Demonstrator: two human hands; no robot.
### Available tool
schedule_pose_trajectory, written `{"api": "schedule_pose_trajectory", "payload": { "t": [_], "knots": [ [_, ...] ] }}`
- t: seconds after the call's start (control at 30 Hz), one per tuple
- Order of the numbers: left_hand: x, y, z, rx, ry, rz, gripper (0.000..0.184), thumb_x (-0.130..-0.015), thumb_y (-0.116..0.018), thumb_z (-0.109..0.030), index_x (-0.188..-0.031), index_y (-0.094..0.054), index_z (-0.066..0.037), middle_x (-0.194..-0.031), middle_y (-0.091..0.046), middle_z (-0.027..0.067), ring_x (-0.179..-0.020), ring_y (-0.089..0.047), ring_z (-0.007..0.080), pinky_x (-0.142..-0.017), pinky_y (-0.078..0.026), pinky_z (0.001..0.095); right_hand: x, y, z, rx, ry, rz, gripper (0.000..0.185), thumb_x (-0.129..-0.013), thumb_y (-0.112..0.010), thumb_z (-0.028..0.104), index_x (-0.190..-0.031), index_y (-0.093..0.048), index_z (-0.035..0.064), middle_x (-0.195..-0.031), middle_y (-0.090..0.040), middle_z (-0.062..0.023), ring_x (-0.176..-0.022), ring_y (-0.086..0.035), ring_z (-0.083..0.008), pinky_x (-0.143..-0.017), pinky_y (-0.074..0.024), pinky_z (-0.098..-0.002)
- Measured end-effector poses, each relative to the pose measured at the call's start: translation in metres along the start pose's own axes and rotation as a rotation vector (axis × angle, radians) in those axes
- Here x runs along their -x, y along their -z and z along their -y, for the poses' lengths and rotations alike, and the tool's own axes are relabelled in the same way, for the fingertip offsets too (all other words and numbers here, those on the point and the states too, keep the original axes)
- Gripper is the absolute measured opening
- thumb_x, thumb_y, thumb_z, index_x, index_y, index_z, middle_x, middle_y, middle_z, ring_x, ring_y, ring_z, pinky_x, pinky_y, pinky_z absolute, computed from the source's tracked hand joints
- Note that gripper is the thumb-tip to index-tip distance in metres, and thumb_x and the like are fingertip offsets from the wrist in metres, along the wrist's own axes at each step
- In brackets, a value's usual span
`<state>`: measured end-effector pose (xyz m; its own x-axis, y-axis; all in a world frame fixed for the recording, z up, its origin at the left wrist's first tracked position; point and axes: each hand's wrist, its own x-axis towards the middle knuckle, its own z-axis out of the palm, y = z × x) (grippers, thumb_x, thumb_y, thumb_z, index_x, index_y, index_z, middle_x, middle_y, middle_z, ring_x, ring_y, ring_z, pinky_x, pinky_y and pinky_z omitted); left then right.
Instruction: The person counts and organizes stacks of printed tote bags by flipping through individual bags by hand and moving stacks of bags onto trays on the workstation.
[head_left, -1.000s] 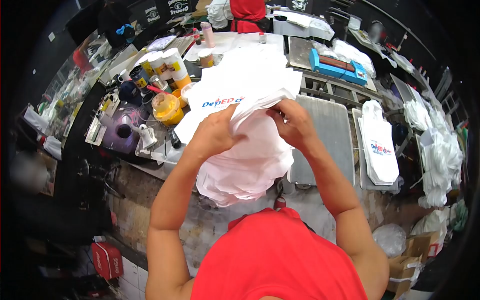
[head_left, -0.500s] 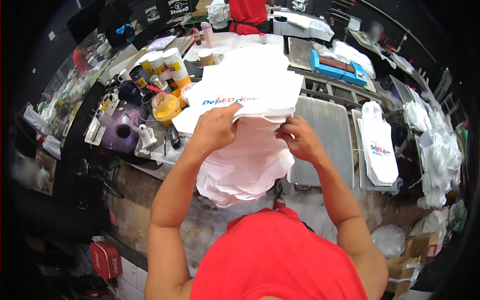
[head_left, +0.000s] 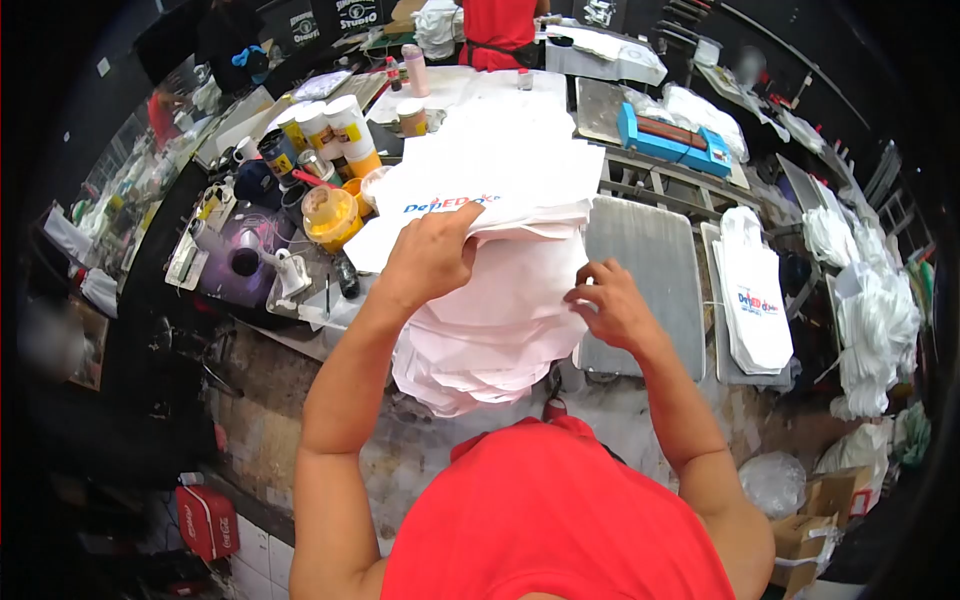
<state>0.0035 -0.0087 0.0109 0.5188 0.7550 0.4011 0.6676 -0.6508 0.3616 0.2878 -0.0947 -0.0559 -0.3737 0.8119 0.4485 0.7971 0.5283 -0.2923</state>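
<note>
Head view. Clock centred on the pile of white bags point(head_left: 515, 270), 12 at the far side.

Pile: mid-view, in front of the person's red shirt point(head_left: 550, 510); layers uneven, edges fanned at 6. Blue and red print point(head_left: 450, 203) on an upper bag, toward 11 of centre.

Left hand point(head_left: 432, 258): at 9, pinching the near edge of the upper bags, fingers on top over part of the print, thumb underneath.

Right hand point(head_left: 612, 303): near 4, just beside the pile's edge; fingers loosely curled, thumb tucked near them. Contact with the pile: cannot tell.

Surroundings. Grey board point(head_left: 645, 285) between 3 and 4, next to the pile, right hand partly over its near left part. Farther out in that direction, a second stack of bags point(head_left: 752, 285), same blue and red print, lying on another board. Blue machine point(head_left: 675, 140) with a brown roller at 2. Yellow tub point(head_left: 333, 218) between 9 and 10, on the desk point(head_left: 352, 312); white tubes point(head_left: 349, 125) with yellow labels standing beyond, between 10 and 11. Pink bottle point(head_left: 415, 70) upright at 11. At 12, at the far end, another person point(head_left: 497, 35) in red. Red cooler point(head_left: 208, 520) on the floor between 7 and 8.
</note>
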Motion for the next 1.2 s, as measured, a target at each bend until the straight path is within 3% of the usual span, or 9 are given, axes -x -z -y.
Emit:
{"api": "schedule_pose_trajectory", "payload": {
  "t": [0.07,0.17,0.3,0.37,0.47,0.7,0.83,0.97,1.2],
  "knots": [
    [0.002,-0.002,0.003,0.023,-0.09,0.001,0.04,-0.084,-0.069,-0.008,-0.121,-0.062,0.004,-0.092,-0.071,0.0257,-0.089,-0.068,0.0453,-0.081,-0.054,0.0503,-0.006,-0.009,-0.009,-0.161,-0.048,-0.054,0.011,-0.083,-0.072,0.004,-0.094,-0.074,0.0065,-0.089,-0.067,-0.0067,-0.092,-0.06,-0.0305,-0.081,-0.051,-0.0403],
    [0.013,-0.012,0.0,0.056,-0.174,-0.021,0.039,-0.083,-0.069,-0.006,-0.121,-0.062,0.004,-0.094,-0.071,0.0255,-0.09,-0.068,0.0447,-0.081,-0.054,0.0502,-0.041,-0.005,0.006,-0.22,-0.06,-0.289,0.005,-0.083,-0.071,0.004,-0.088,-0.069,0.0019,-0.089,-0.066,-0.0091,-0.085,-0.061,-0.0317,-0.076,-0.0509,-0.0414],
    [0.009,-0.008,0.0,-0.006,0.018,-0.005,0.039,-0.083,-0.07,-0.005,-0.121,-0.062,0.003,-0.098,-0.071,0.0244,-0.093,-0.068,0.044,-0.083,-0.054,0.0499,-0.051,0.003,0.031,-0.283,-0.105,-0.448,0.021,-0.077,-0.082,0.013,-0.084,-0.065,0.0027,-0.088,-0.06,-0.012,-0.083,-0.059,-0.0325,-0.075,-0.0501,-0.0426],
    [0.007,-0.006,0.005,0.004,0.024,-0.026,0.04,-0.083,-0.07,-0.005,-0.122,-0.063,0.002,-0.101,-0.072,0.0225,-0.094,-0.068,0.0434,-0.083,-0.054,0.05,-0.035,0.0,0.016,-0.219,0.078,-0.457,0.03,-0.073,-0.087,0.017,-0.095,-0.07,0.0057,-0.089,-0.059,-0.0107,-0.088,-0.057,-0.0303,-0.079,-0.0497,-0.041],
    [0.005,-0.003,0.006,-0.041,-0.039,-0.066,0.041,-0.082,-0.069,-0.004,-0.122,-0.064,-0.001,-0.102,-0.073,0.0212,-0.093,-0.068,0.043,-0.081,-0.055,0.0498,-0.004,-0.008,0.019,0.039,-0.05,0.079,0.036,-0.076,-0.083,0.011,-0.112,-0.077,0.0166,-0.095,-0.062,-0.0072,-0.095,-0.056,-0.0291,-0.085,-0.0516,-0.0392],
    [0.008,-0.008,0.011,-0.069,-0.119,-0.087,0.035,-0.084,-0.068,-0.008,-0.119,-0.064,-0.009,-0.097,-0.073,0.0178,-0.088,-0.07,0.04,-0.074,-0.056,0.0507,-0.02,-0.021,0.004,-0.102,0.048,-0.083,0.014,-0.076,-0.078,0.004,-0.088,-0.077,0.0094,-0.095,-0.065,-0.0051,-0.096,-0.058,-0.0276,-0.086,-0.052,-0.0384],
    [0.007,-0.001,0.007,-0.041,-0.046,-0.042,0.042,-0.081,-0.067,-0.002,-0.122,-0.066,-0.005,-0.114,-0.073,0.0184,-0.1,-0.069,0.0399,-0.087,-0.056,0.0481,-0.026,-0.011,0.009,-0.176,-0.038,0.104,0.007,-0.08,-0.074,0.005,-0.087,-0.076,0.005,-0.09,-0.066,-0.0079,-0.093,-0.06,-0.0287,-0.084,-0.0524,-0.0383],
    [0.007,-0.005,0.013,-0.056,-0.123,-0.107,0.035,-0.086,-0.069,-0.01,-0.12,-0.064,-0.009,-0.097,-0.073,0.0178,-0.089,-0.07,0.04,-0.074,-0.056,0.0501,-0.033,0.007,0.019,-0.384,-0.252,0.399,0.008,-0.085,-0.071,0.009,-0.087,-0.073,0.0011,-0.092,-0.068,-0.0114,-0.091,-0.063,-0.0317,-0.083,-0.053,-0.0407],
    [0.012,0.003,0.009,-0.032,-0.028,0.095,0.04,-0.085,-0.069,-0.014,-0.123,-0.062,-0.009,-0.105,-0.073,0.0183,-0.098,-0.068,0.0396,-0.083,-0.054,0.0506,-0.029,0.001,0.016,-0.402,-0.073,0.13,0.011,-0.089,-0.068,0.009,-0.097,-0.07,0.0018,-0.101,-0.067,-0.0148,-0.094,-0.065,-0.0345,-0.084,-0.0532,-0.0417]
  ]
}}
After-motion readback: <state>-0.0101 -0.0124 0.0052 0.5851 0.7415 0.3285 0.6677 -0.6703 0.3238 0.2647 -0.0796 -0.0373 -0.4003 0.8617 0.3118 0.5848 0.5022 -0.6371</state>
